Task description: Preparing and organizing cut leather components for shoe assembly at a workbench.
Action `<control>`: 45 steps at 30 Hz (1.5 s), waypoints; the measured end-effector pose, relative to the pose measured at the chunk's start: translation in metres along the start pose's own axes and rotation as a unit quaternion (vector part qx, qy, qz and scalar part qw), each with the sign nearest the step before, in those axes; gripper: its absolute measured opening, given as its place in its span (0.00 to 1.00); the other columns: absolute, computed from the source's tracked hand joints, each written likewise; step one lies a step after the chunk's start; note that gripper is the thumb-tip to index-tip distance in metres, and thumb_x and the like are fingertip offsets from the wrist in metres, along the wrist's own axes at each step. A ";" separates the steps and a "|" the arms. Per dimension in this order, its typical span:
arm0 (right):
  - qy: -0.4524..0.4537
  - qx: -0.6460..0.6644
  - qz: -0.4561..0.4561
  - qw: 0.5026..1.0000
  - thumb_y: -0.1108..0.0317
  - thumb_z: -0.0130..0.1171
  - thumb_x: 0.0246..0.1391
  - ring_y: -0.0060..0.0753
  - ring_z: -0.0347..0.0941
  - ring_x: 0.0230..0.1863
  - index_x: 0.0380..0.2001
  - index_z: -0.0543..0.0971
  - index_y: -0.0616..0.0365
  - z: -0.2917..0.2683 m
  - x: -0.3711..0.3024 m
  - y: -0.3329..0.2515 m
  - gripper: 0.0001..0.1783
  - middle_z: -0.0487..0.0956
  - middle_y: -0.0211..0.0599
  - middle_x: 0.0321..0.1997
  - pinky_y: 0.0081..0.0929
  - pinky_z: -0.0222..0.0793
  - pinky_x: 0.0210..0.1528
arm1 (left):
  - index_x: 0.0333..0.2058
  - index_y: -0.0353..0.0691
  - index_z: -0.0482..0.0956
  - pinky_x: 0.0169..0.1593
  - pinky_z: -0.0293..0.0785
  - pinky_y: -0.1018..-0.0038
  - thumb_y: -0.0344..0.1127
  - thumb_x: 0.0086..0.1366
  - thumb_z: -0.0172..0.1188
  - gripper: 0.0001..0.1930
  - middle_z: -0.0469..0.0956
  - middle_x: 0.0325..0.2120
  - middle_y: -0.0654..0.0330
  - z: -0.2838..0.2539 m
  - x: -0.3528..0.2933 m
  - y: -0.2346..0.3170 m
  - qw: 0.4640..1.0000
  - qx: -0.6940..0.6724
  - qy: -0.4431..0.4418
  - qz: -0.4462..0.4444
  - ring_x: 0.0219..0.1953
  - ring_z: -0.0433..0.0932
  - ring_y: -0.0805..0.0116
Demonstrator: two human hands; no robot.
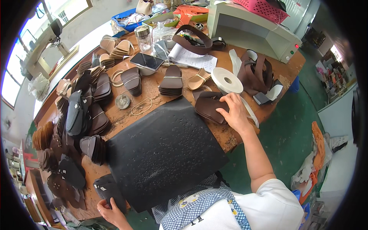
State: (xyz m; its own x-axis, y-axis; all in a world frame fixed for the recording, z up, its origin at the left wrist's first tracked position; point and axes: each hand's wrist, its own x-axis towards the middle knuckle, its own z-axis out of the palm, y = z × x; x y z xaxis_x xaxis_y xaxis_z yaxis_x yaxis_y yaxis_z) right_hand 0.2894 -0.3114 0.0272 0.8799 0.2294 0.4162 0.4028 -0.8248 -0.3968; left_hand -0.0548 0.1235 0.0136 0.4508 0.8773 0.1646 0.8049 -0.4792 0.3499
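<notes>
My right hand [234,113] reaches over a stack of dark brown leather pieces [207,109] at the table's right side. Its thumb and forefinger are apart, their tips on the stack's right part. At the lower left, my left hand [111,215] grips the near end of a small stack of black pieces [108,188] with pale marks, thumb on top. Between the hands lies a large black mat [165,149], its surface pitted with small nicks. It hangs over the table's near edge toward my checked apron [203,214].
A white tape roll [227,80] and brown strap coils [257,74] sit beyond my right hand. Banded stacks of brown pieces [171,79], a phone [147,61] and a glass jar [143,39] stand further back. More cut pieces [78,111] crowd the left. A grey metal box [249,32] stands far right.
</notes>
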 end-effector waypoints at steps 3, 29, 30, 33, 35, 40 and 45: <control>-0.006 0.009 -0.010 1.000 0.69 0.74 0.48 0.48 0.71 0.53 0.41 0.77 0.60 0.001 0.001 0.001 0.19 0.75 0.40 0.43 0.41 0.68 0.58 | 0.48 0.35 0.76 0.48 0.72 0.58 0.33 0.63 0.69 0.18 0.76 0.39 0.52 0.001 -0.001 0.000 0.999 -0.020 0.028 0.014 0.43 0.76 0.51; -0.136 0.426 0.120 0.887 0.78 0.65 0.60 0.17 0.79 0.44 0.42 0.84 0.62 0.019 -0.038 -0.083 0.07 0.85 0.26 0.39 0.20 0.74 0.51 | 0.54 0.37 0.78 0.57 0.75 0.68 0.22 0.58 0.68 0.23 0.80 0.49 0.58 0.019 -0.003 0.156 0.855 -0.341 -0.300 0.250 0.51 0.81 0.63; -0.145 0.420 0.120 0.888 0.78 0.65 0.60 0.17 0.79 0.43 0.41 0.84 0.62 0.018 -0.040 -0.089 0.06 0.85 0.27 0.38 0.20 0.75 0.50 | 0.55 0.37 0.77 0.59 0.74 0.67 0.23 0.59 0.69 0.24 0.80 0.51 0.49 0.032 -0.006 0.161 0.864 -0.308 -0.325 0.232 0.56 0.80 0.58; -0.143 0.415 0.131 0.889 0.78 0.66 0.59 0.17 0.79 0.41 0.38 0.83 0.62 0.010 -0.045 -0.090 0.05 0.84 0.26 0.36 0.19 0.75 0.47 | 0.51 0.38 0.78 0.55 0.76 0.62 0.24 0.54 0.73 0.24 0.77 0.46 0.52 0.049 -0.011 0.171 0.884 -0.264 -0.165 0.349 0.48 0.79 0.50; -0.150 0.424 0.142 0.882 0.78 0.68 0.57 0.16 0.79 0.40 0.37 0.83 0.61 0.011 -0.051 -0.087 0.05 0.84 0.25 0.35 0.18 0.75 0.46 | 0.43 0.37 0.80 0.49 0.75 0.61 0.24 0.53 0.73 0.18 0.76 0.40 0.54 0.046 -0.011 0.168 0.895 -0.216 -0.145 0.363 0.40 0.76 0.53; -0.132 0.439 0.121 0.880 0.80 0.69 0.55 0.15 0.78 0.38 0.35 0.82 0.61 0.019 -0.058 -0.096 0.06 0.83 0.25 0.34 0.18 0.74 0.44 | 0.33 0.36 0.80 0.41 0.75 0.64 0.23 0.57 0.69 0.07 0.76 0.29 0.56 0.049 -0.014 0.159 0.884 -0.229 -0.198 0.357 0.35 0.76 0.56; -0.102 0.411 0.095 0.901 0.76 0.68 0.59 0.17 0.79 0.38 0.37 0.83 0.62 0.018 -0.060 -0.099 0.05 0.84 0.27 0.34 0.19 0.75 0.44 | 0.33 0.34 0.76 0.42 0.73 0.58 0.24 0.63 0.64 0.05 0.74 0.31 0.52 0.050 -0.021 0.160 0.870 -0.131 -0.146 0.452 0.37 0.75 0.50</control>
State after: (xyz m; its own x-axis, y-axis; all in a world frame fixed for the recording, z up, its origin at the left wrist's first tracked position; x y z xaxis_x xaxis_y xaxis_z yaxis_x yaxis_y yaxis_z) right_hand 0.2015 -0.2340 0.0266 0.9470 0.2835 0.1510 0.2167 -0.2169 -0.9518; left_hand 0.0838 0.0277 0.0198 0.9635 0.0830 0.2544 -0.0278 -0.9145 0.4037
